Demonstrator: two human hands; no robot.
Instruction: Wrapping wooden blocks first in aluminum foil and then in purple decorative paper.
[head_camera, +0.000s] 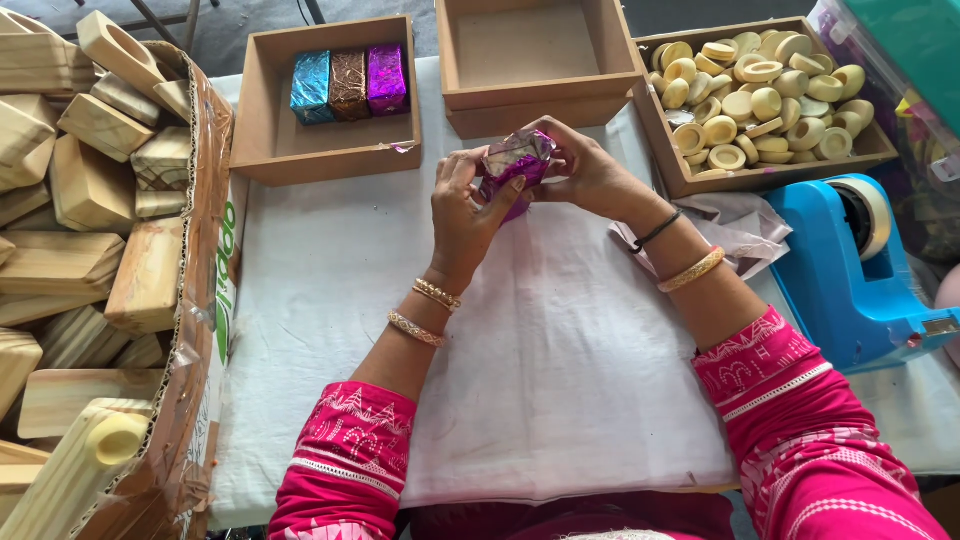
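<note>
Both my hands hold a small block wrapped in shiny purple foil (515, 160) above the white cloth (500, 330) on the table. My left hand (462, 215) grips it from the left and below, fingers folded over the foil. My right hand (585, 165) clasps it from the right. In a shallow brown box (270, 150) at the back left stand three wrapped blocks side by side: blue (311, 87), brown (349, 84) and purple (386, 79).
An empty brown box (540, 95) stands at the back centre. A box of several pale round pieces (765, 90) is at the back right. A blue tape dispenser (850, 265) sits at the right. A cardboard carton of wooden blocks (90, 250) fills the left side. Crumpled wrap (740, 225) lies by my right wrist.
</note>
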